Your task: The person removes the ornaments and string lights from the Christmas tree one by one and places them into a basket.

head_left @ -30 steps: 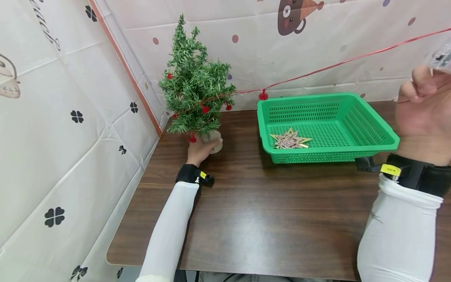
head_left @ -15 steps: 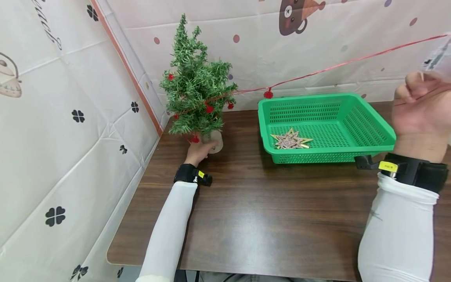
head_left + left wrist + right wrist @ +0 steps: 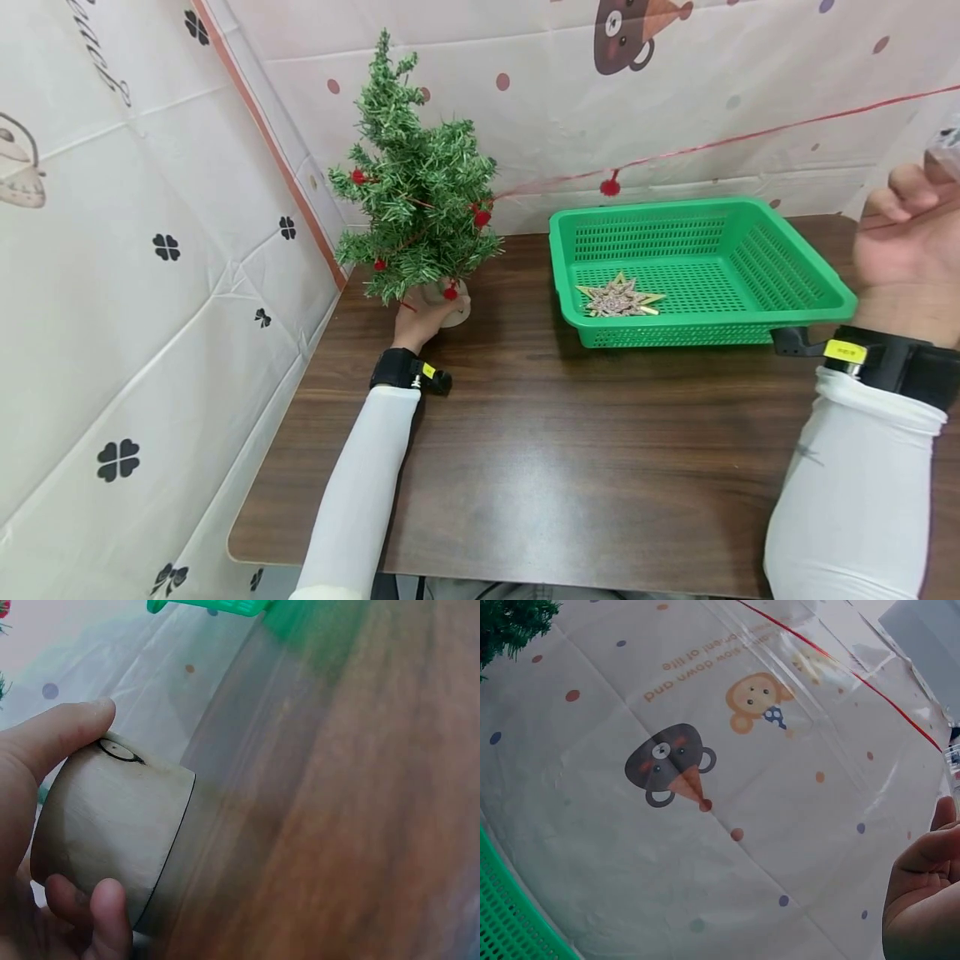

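Observation:
A small green Christmas tree with red pom-poms among its branches stands at the table's back left. My left hand grips its pale round base, thumb on top and fingers curled round the side in the left wrist view. From the tree a red string garland stretches taut to the right, with one red pom-pom hanging from it. Raised at the right edge, my right hand pinches a clear plastic piece where the string ends; it is partly cut off in both views.
A green plastic basket sits at the back of the brown table. Glittery star ornaments lie in its left part. A printed cloth hangs along the left and back sides.
The tree has turned on its base, and its pom-poms have shifted. The hanging pom-pom has moved right. My right hand went slightly left, then back right; the left hand keeps its grip.

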Demonstrator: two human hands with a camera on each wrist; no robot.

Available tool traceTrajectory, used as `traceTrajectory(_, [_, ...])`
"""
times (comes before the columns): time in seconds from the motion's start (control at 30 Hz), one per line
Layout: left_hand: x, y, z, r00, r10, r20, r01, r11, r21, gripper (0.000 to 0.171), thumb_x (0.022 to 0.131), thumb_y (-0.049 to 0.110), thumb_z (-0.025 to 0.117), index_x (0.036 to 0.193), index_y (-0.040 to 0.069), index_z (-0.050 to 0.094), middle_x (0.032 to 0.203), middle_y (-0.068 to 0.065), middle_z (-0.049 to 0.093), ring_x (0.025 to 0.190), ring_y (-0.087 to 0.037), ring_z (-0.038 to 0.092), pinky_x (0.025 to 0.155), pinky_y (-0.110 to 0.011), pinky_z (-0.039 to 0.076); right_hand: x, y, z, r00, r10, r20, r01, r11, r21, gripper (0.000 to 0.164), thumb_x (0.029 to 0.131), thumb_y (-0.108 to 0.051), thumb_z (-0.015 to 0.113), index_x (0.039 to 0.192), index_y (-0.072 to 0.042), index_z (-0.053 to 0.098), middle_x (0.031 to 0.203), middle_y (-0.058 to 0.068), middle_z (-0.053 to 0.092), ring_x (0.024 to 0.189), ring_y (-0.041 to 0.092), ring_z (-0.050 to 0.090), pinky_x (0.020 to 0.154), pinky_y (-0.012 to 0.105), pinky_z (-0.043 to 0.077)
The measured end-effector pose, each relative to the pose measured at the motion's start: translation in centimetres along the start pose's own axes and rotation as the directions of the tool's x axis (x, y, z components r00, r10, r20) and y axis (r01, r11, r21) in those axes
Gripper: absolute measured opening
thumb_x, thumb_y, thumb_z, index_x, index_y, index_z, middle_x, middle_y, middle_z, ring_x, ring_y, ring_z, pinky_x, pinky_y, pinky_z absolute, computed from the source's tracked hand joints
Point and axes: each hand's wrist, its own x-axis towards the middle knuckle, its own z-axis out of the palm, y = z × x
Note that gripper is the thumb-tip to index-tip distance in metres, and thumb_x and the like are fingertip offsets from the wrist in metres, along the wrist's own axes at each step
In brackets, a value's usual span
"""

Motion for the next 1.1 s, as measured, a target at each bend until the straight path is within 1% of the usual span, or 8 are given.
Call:
traceTrajectory(0.1, [0.0, 0.1, 0.0, 0.999, 0.022, 0.024, -0.023, 0.999, 0.024, 0.065, 0.083, 0.058, 0.078, 0.124, 0.008, 0.065, 0.125, -0.019, 0.064, 0.116, -0.038, 0.059, 0.097, -0.051, 0.049, 0.1, -0.2, -0.1, 1.000, -0.025, -0.010, 0.025, 1.000, -0.001, 0.037, 0.108, -0.016, 0.039, 0.093, 0.016, 0.049, 0.072, 0.022, 0.046, 0.042, 0.025, 0.040, 0.033, 0.027, 0.029])
traceTrajectory(0.17, [-0.1, 0.1, -0.1, 0.999, 0.004, 0.037, -0.005, 0.999, 0.033, 0.079, 0.084, 0.059, 0.076, 0.143, 0.011, 0.054, 0.142, -0.017, 0.056, 0.129, -0.038, 0.053, 0.106, -0.054, 0.046, 0.0, -0.3, -0.1, 0.999, -0.033, -0.024, 0.033, 0.999, -0.009, 0.036, 0.108, -0.015, 0.040, 0.094, 0.016, 0.051, 0.073, 0.022, 0.047, 0.042, 0.024, 0.041, 0.033, 0.027, 0.029])
traceTrajectory(0.3, [-0.4, 0.2, -0.3, 0.998, -0.027, 0.057, 0.024, 0.998, 0.060, 0.101, 0.084, 0.063, 0.073, 0.161, 0.013, 0.031, 0.160, -0.017, 0.038, 0.144, -0.042, 0.039, 0.114, -0.058, 0.038, -0.1, -0.5, -0.2, 0.999, -0.044, 0.005, 0.044, 0.999, 0.009, 0.035, 0.109, -0.015, 0.038, 0.098, 0.015, 0.051, 0.075, 0.024, 0.050, 0.042, 0.025, 0.043, 0.033, 0.027, 0.031])
traceTrajectory(0.47, [-0.6, 0.2, -0.4, 0.998, -0.030, 0.060, 0.027, 0.998, 0.062, 0.106, 0.084, 0.064, 0.071, 0.164, 0.016, 0.021, 0.165, -0.014, 0.031, 0.149, -0.042, 0.033, 0.118, -0.058, 0.034, -0.2, -0.5, -0.2, 0.999, -0.038, 0.039, 0.037, 0.999, 0.025, 0.040, 0.110, -0.019, 0.035, 0.098, 0.016, 0.050, 0.077, 0.027, 0.051, 0.043, 0.027, 0.045, 0.034, 0.029, 0.033])
traceTrajectory(0.77, [-0.4, -0.1, -0.5, 0.998, -0.035, 0.052, 0.033, 0.999, 0.037, 0.107, 0.084, 0.061, 0.073, 0.165, 0.016, 0.018, 0.168, -0.012, 0.025, 0.152, -0.039, 0.029, 0.121, -0.056, 0.031, 0.0, -0.5, -0.2, 0.997, -0.055, -0.061, 0.054, 0.998, -0.030, 0.042, 0.111, -0.022, 0.037, 0.102, 0.015, 0.056, 0.072, 0.022, 0.048, 0.042, 0.025, 0.043, 0.033, 0.029, 0.032])
traceTrajectory(0.87, [-0.4, -0.2, -0.6, 0.997, -0.018, 0.075, 0.016, 1.000, 0.026, 0.101, 0.086, 0.058, 0.072, 0.163, 0.016, 0.022, 0.163, -0.016, 0.034, 0.141, -0.040, 0.043, 0.110, -0.054, 0.044, 0.2, -0.5, -0.3, 0.995, -0.054, -0.080, 0.051, 0.998, -0.031, 0.041, 0.111, -0.021, 0.039, 0.101, 0.015, 0.055, 0.071, 0.020, 0.046, 0.042, 0.025, 0.042, 0.032, 0.029, 0.032])
traceTrajectory(0.97, [-0.3, -0.3, -0.9, 0.994, 0.000, 0.112, 0.000, 1.000, 0.002, 0.093, 0.089, 0.055, 0.070, 0.162, 0.017, 0.027, 0.155, -0.017, 0.042, 0.115, -0.040, 0.060, 0.086, -0.048, 0.057, 0.3, -0.6, -0.4, 0.993, -0.059, -0.100, 0.055, 0.998, -0.043, 0.040, 0.111, -0.021, 0.040, 0.099, 0.015, 0.056, 0.069, 0.020, 0.046, 0.042, 0.025, 0.042, 0.032, 0.028, 0.032])
traceTrajectory(1.1, [-0.2, -0.4, -1.3, 0.986, 0.003, 0.166, 0.002, 1.000, -0.030, 0.092, 0.092, 0.052, 0.067, 0.164, 0.018, 0.020, 0.159, -0.016, 0.038, 0.099, -0.035, 0.062, 0.069, -0.034, 0.055, 0.5, -0.7, -0.6, 0.989, -0.063, -0.132, 0.057, 0.997, -0.047, 0.039, 0.110, -0.021, 0.042, 0.100, 0.014, 0.057, 0.069, 0.020, 0.047, 0.041, 0.026, 0.042, 0.032, 0.028, 0.032])
